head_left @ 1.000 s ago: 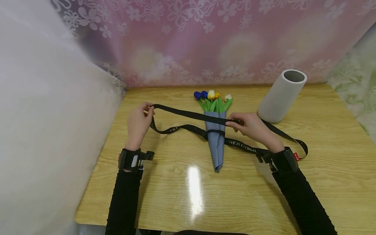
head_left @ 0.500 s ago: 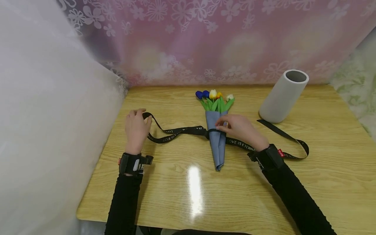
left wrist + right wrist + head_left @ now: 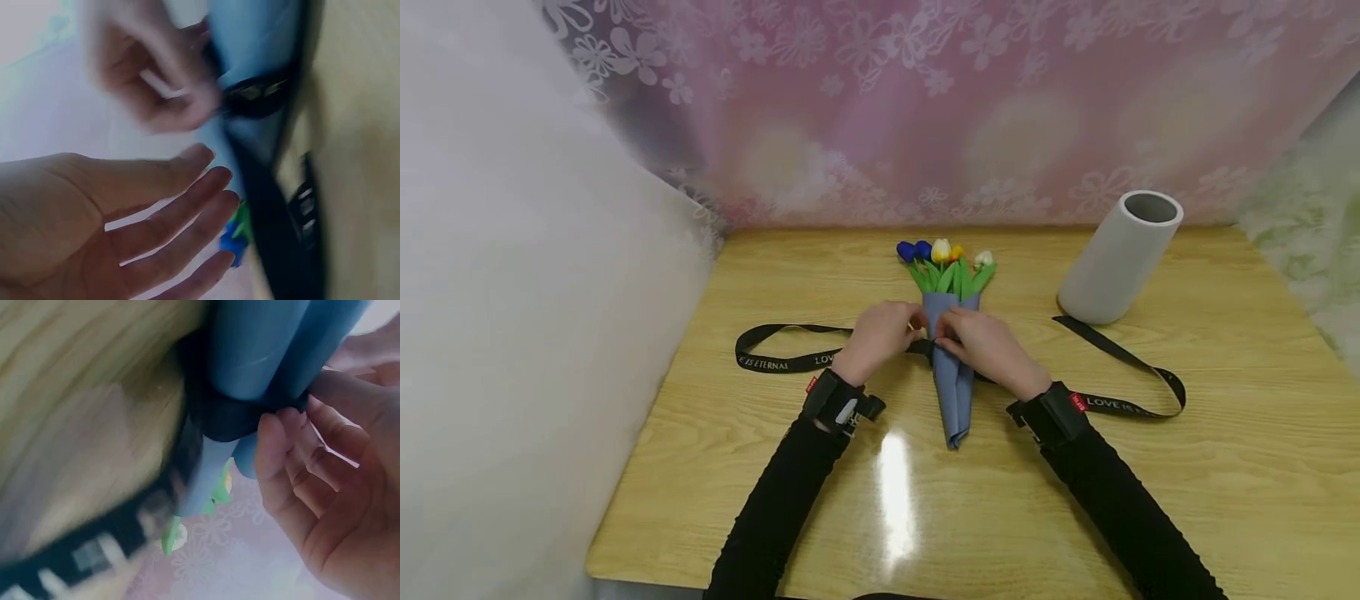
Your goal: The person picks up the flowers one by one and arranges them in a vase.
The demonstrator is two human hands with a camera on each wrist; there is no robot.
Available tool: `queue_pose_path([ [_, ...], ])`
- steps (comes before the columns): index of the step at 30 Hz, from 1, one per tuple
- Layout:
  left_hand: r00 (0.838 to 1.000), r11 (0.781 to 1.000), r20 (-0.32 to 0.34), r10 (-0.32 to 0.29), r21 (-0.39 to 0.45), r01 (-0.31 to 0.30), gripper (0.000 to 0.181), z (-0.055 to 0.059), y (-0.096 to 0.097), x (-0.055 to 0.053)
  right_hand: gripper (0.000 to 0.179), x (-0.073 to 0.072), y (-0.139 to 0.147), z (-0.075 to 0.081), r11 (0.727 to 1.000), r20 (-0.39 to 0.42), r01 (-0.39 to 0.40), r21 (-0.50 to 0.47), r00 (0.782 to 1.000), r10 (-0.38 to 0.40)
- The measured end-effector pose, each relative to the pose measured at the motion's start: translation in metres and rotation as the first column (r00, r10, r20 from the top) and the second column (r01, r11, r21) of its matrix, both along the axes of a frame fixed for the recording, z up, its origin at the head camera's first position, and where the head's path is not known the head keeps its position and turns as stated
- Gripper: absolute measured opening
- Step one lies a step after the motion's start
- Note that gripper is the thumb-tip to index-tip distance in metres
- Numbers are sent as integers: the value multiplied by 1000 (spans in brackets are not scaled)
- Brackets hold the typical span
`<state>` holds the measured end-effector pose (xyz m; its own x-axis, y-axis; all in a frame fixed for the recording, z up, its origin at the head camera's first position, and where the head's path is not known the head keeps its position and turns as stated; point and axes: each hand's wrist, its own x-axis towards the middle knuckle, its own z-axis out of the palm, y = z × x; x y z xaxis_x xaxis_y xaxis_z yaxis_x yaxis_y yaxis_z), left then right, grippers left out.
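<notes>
A small bouquet of blue, white and orange tulips (image 3: pixel 942 252), rolled in blue-grey wrapping paper (image 3: pixel 951 404), lies on the table. Around the wrap's middle goes a black lettered ribbon (image 3: pixel 786 364), its loop spread to the left and its tail to the right. My right hand (image 3: pixel 992 343) pinches the ribbon where it crosses the wrap; in the right wrist view thumb and fingertips meet at the black band (image 3: pixel 228 419). My left hand (image 3: pixel 883 333) is just left of the wrap. In the left wrist view its fingers (image 3: pixel 181 215) are loosely extended beside the ribbon, gripping nothing.
A tall white vase (image 3: pixel 1120 258) stands at the back right, close to the ribbon's far end. The wooden table (image 3: pixel 700 467) meets a pink floral curtain (image 3: pixel 887 150) behind and a white sheet (image 3: pixel 512 292) on the left.
My left hand has let go of the ribbon's loop and moved right to the bouquet. The loop now lies flat on the table. My right hand has moved left onto the wrap's band.
</notes>
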<state>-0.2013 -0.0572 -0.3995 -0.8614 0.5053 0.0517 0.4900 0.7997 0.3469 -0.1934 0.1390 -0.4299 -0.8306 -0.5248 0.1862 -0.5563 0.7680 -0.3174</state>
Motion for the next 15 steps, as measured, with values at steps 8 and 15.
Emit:
queue_pose_path([
  [8,997,1000,70,-14,1,14,9,-19,2,-4,11,-1,5,1,992,50,-3,-124,999,9],
  [15,999,999,33,-39,-10,40,10,-21,5,-7,12,-5,9,0,986,99,1,-164,995,16],
])
